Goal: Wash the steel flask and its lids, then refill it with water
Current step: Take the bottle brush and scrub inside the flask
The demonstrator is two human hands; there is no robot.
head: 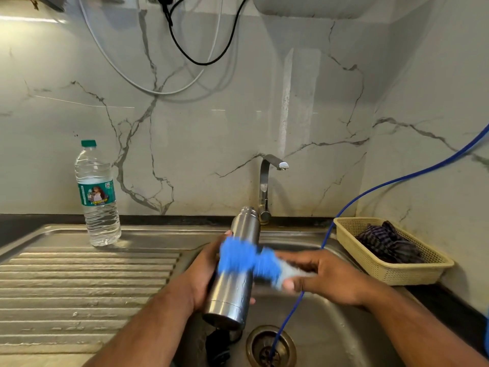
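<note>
Flask [230, 295] gripped by left hand [201, 272]; right hand [332, 278] grips blue brush [244, 256]; basket [402, 274] holds cloth [389, 242]

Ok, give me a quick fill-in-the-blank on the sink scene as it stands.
The left hand grips the steel flask; the right hand holds a ____ scrubber against it.
The checked cloth lies in a ____.
The blue hose ends in the sink's ____.
Missing: blue; basket; drain.

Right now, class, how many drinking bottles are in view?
2: a plastic water bottle standing on the draining board; the steel flask in the left hand, over the sink.
</note>
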